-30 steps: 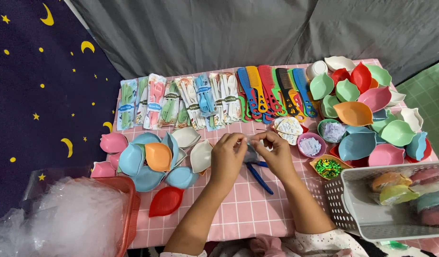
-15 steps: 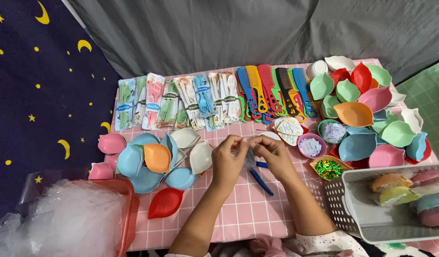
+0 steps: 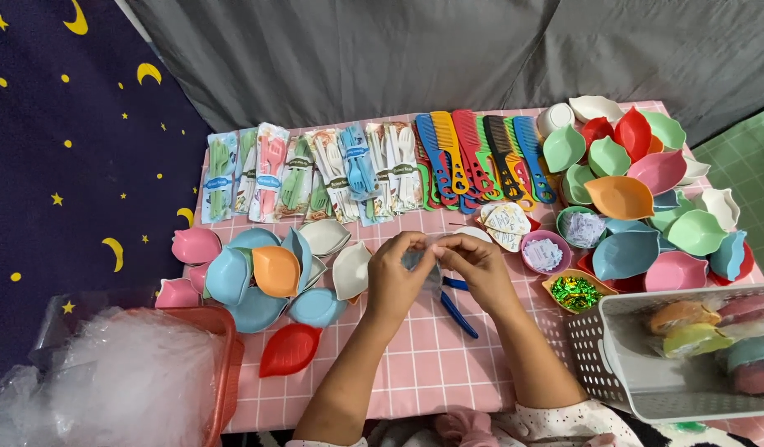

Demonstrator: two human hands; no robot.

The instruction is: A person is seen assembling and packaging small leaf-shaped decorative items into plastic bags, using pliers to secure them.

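My left hand [image 3: 394, 277] and my right hand [image 3: 480, 266] meet over the middle of the pink checked table [image 3: 415, 372]. Both pinch a small clear plastic bag [image 3: 425, 263] between their fingertips. Blue scissors [image 3: 458, 308] lie on the table just under and in front of my hands. A white leaf-shaped dish [image 3: 350, 271] sits right beside my left hand.
Packs of plastic cutlery [image 3: 307, 178] and coloured combs [image 3: 481, 157] line the back. Leaf-shaped dishes are piled left [image 3: 258, 277] and right [image 3: 647, 182]. A white basket [image 3: 647, 364] stands front right, a red basket with plastic bags [image 3: 117, 389] front left. Small bowls with paper slips [image 3: 546, 252] and green bits [image 3: 574, 291] sit nearby.
My hands have stayed together at the table's middle, working the small clear bag; the fingers shifted slightly. Nothing else moved.
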